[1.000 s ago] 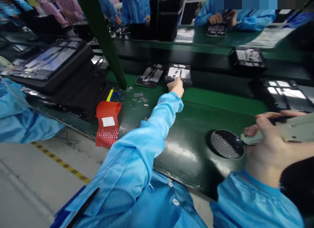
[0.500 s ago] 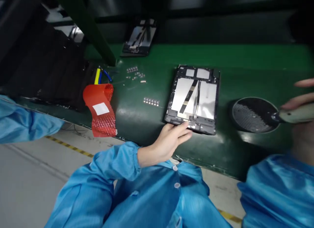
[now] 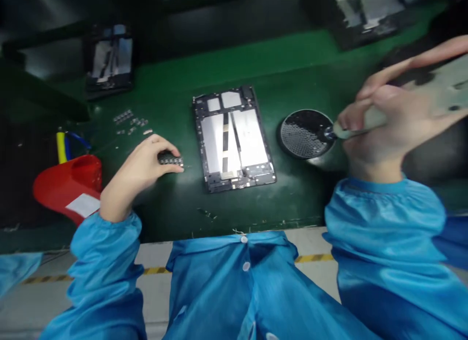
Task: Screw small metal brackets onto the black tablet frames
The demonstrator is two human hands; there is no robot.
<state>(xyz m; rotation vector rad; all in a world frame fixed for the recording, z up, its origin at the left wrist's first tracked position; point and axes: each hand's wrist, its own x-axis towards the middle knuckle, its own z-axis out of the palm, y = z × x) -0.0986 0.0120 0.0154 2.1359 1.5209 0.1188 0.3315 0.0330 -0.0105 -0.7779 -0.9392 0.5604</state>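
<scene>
My left hand (image 3: 144, 162) is low over the green bench, thumb and forefinger apart on either side of a short strip of small metal pieces (image 3: 171, 160). The strip appears to lie on the bench between those fingertips. My right hand (image 3: 383, 121) is wrapped round a pale electric screwdriver (image 3: 369, 120), whose metal tip reaches the rim of a round dish (image 3: 307, 134) of tiny screws. Between my hands lies an opened tablet (image 3: 234, 140), its silver battery plates and dark ribbon cable facing up; neither hand touches it.
More loose small metal pieces (image 3: 127, 118) are scattered behind my left hand. A red bubble-wrap pouch (image 3: 69, 186) and yellow- and blue-handled tools (image 3: 62, 146) are at the left. Other opened tablets (image 3: 111, 60) stand at the back. A blue sleeve (image 3: 18, 272) shows at the far left.
My left hand has left the tablet's lower edge and moved left to the strip of metal pieces. The screwdriver stays at the dish. The view has shifted right.
</scene>
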